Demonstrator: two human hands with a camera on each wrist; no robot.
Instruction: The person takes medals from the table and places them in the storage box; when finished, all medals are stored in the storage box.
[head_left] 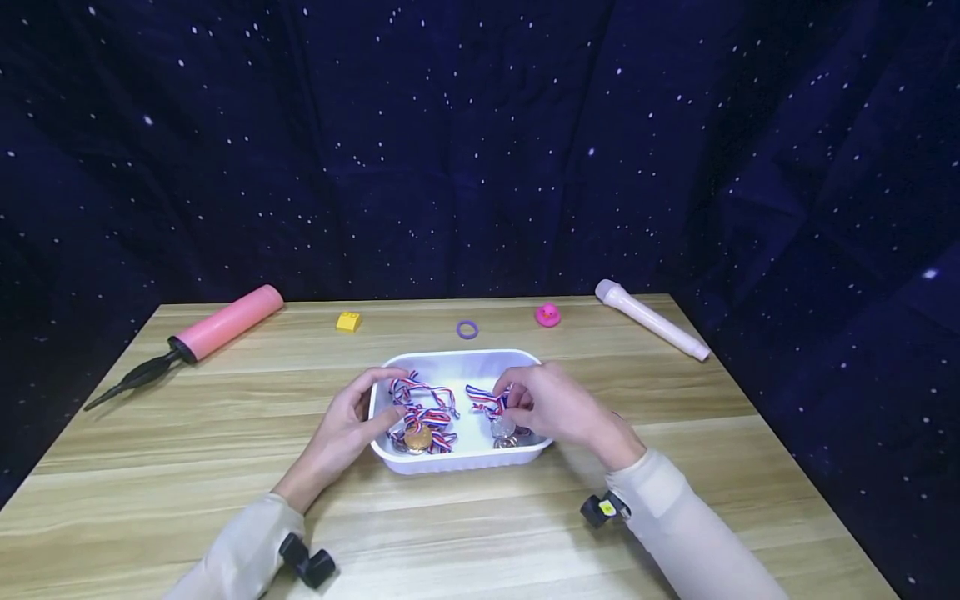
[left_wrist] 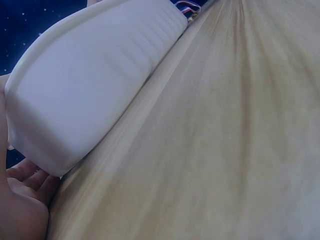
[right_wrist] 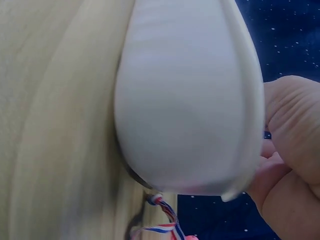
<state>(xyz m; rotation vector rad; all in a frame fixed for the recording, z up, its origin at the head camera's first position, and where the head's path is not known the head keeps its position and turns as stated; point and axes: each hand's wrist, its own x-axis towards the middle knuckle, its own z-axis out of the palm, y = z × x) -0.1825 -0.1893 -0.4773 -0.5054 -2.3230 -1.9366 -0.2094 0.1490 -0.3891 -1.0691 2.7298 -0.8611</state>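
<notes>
A white plastic basin stands on the table, with medals on red, white and blue ribbons in two groups inside it. My left hand grips the basin's left end, thumb over the rim and several fingers around the outside. In the left group a gold medal lies on top of tangled ribbons. Reaching over the right rim, my right hand pinches a striped ribbon above a silver medal. The right wrist view hides those fingertips behind the basin wall. Outside the basin's right end lies another striped ribbon.
Along the back of the table are a pink hand pump, a yellow toy block, a purple ring, a pink rubber duck and a pale toy microphone. A dark starry curtain hangs behind the table.
</notes>
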